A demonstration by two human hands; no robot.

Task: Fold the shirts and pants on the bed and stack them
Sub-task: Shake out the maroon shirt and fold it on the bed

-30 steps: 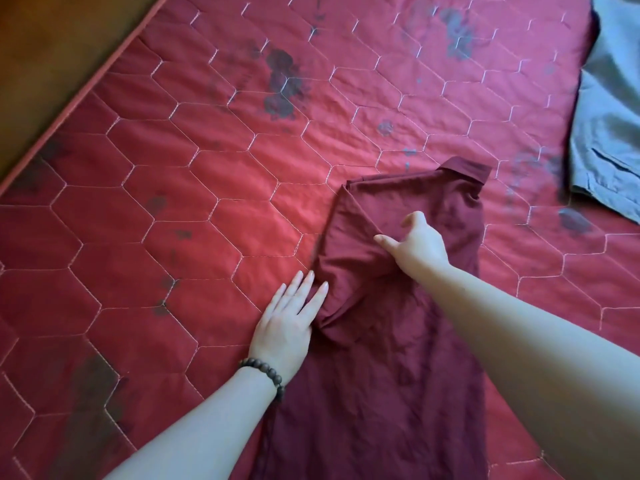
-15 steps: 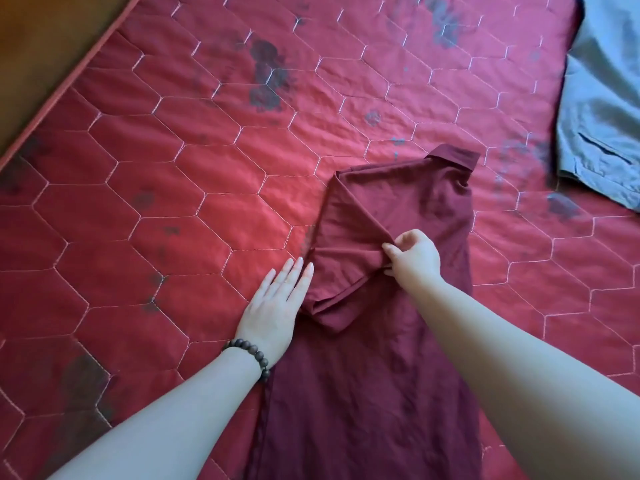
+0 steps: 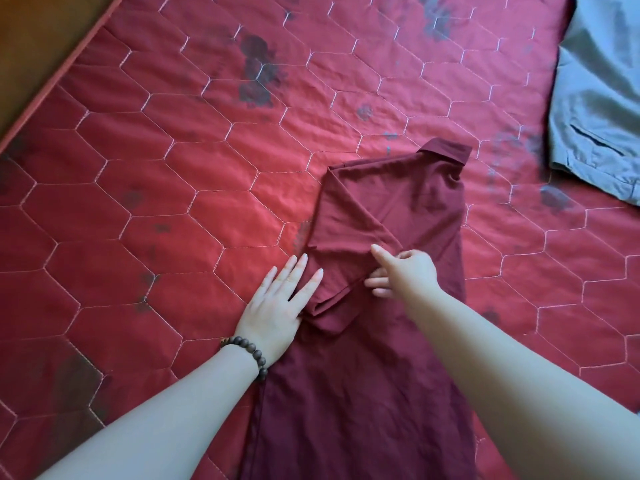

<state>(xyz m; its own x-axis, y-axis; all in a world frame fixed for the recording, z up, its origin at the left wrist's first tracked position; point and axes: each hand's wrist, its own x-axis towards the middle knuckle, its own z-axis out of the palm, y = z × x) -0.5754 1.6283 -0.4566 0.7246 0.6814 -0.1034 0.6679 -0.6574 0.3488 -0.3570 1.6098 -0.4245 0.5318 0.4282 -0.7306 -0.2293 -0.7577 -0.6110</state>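
Maroon shirt (image 3: pixel 398 209) on bed (image 3: pixel 173 202), sleeve folded in; no containers.

A dark maroon shirt (image 3: pixel 374 375) lies flat and lengthwise on the red quilted bed (image 3: pixel 173 202), its collar (image 3: pixel 446 152) at the far end and its body running toward the near edge of the view, where it is cut off. Its left side is folded inward, and the sleeve (image 3: pixel 349 258) lies across the chest in a slanted fold, its cuff end pointing near and left. The cloth is lightly creased. Far to the right, well apart from the shirt, a grey-blue garment (image 3: pixel 599 109) lies spread on the bed, partly out of view, with a seam and slit pocket showing near its lower edge.
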